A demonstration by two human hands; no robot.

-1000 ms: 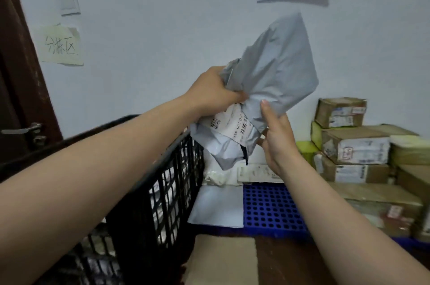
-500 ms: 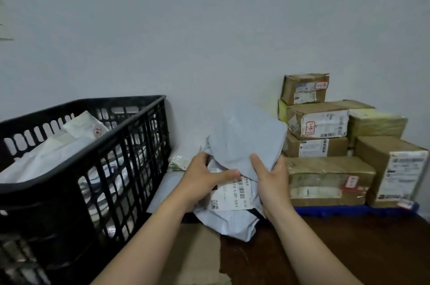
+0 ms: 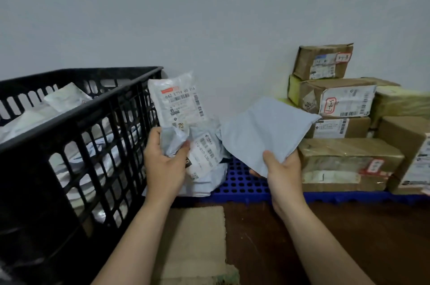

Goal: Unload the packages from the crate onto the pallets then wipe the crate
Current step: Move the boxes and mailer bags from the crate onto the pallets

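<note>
The person's left hand (image 3: 165, 163) is curled around the lower end of a white plastic mailer bag with a printed shipping label (image 3: 176, 107). The bag stands nearly upright, long axis vertical, just beside the right wall of the black lattice plastic crate (image 3: 81, 126). The right hand (image 3: 283, 168) pinches the near corner of a flat pale blue-grey plastic mailer (image 3: 267, 128), thumb on top. This mailer's long axis runs diagonally away from the hand, up and rightward, toward the stack of taped brown cardboard boxes (image 3: 337, 107).

Both bags are outside the crate, held above the blue perforated plastic pallet (image 3: 242, 183). The bare patch of pallet lies directly below the right hand's mailer, between the boxes and a crumpled grey labelled mailer (image 3: 204, 168) lying there. The right hand therefore looks nearer to a set-down, probably by lowering and tilting the mailer flat. More white packages (image 3: 65, 98) lie in the crate, so unloading seems far from finished.
</note>
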